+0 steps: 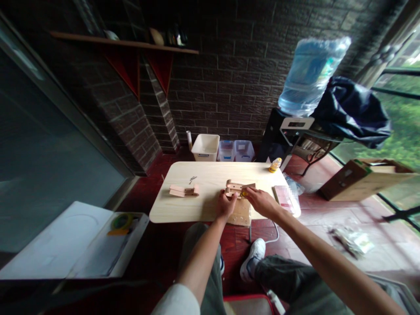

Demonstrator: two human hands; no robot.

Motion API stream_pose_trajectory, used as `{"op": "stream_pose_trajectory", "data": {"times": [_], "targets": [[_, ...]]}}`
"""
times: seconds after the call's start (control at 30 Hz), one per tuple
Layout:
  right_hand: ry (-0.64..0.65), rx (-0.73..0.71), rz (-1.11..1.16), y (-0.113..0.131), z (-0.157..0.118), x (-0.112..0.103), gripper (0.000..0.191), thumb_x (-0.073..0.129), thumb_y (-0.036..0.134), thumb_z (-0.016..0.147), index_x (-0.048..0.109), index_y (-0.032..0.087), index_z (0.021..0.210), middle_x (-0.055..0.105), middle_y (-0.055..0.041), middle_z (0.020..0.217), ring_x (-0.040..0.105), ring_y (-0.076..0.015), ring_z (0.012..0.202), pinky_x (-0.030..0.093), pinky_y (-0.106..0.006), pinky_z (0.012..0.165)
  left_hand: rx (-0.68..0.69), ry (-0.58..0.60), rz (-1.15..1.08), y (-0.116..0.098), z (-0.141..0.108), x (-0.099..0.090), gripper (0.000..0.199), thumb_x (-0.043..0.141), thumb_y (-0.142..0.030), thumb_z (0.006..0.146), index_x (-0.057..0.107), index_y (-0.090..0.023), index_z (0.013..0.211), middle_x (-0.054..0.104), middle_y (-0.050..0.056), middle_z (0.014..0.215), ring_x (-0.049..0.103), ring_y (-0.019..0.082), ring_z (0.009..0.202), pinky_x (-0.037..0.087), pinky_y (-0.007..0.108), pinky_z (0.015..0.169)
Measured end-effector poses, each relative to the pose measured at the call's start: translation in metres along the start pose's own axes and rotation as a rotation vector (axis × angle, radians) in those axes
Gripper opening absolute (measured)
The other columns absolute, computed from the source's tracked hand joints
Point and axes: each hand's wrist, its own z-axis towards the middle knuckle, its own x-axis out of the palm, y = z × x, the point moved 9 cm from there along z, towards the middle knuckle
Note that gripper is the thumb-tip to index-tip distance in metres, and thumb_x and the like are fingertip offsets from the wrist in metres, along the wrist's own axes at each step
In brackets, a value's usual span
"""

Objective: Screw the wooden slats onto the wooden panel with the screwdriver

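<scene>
The left hand (226,204) had its grip closed on the wooden assembly (235,187), and the right hand (258,199) pinched a small yellow item (244,194) (too small to identify) at its near side. The assembly lay above one cardboard piece (240,213), its long axis running left to right, rounded end leftward. One second wooden assembly (184,191), similarly aligned, one yellow-based bottle (275,165) and one pink booklet (283,197) shared the surface (210,171); three bins (206,145) stood beyond.

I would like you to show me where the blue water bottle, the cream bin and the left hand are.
Blue water bottle (310,76): head view, middle of its body.
Cream bin (205,153): head view, its front wall.
Left hand (225,204): head view, back of the hand.
</scene>
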Motion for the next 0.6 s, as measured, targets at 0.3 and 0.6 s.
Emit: {"op": "stream_pose_trajectory", "data": {"times": [0.3,0.6], "targets": [[-0.081,0.132,0.025,-0.020,0.011,-0.009,0.025,0.045,0.027,0.108,0.057,0.023,0.130,0.076,-0.0104,0.122,0.074,-0.0228,0.094,0.045,-0.028,0.075,-0.013,0.023,0.000,-0.004,-0.001,-0.001,0.042,0.074,-0.037,0.083,0.072,-0.018,0.120,0.078,0.011,0.100,0.075,0.026,0.095,0.059,0.036,0.084],[-0.087,0.141,0.000,-0.019,0.023,-0.006,0.024,0.048,0.031,0.107,0.057,0.023,0.128,0.078,-0.0094,0.120,0.074,-0.0224,0.093,0.044,-0.028,0.075,-0.019,0.004,0.040,0.008,0.000,0.004,0.041,0.073,-0.044,0.086,0.068,-0.019,0.118,0.075,0.009,0.109,0.074,0.024,0.100,0.057,0.035,0.090]]}}
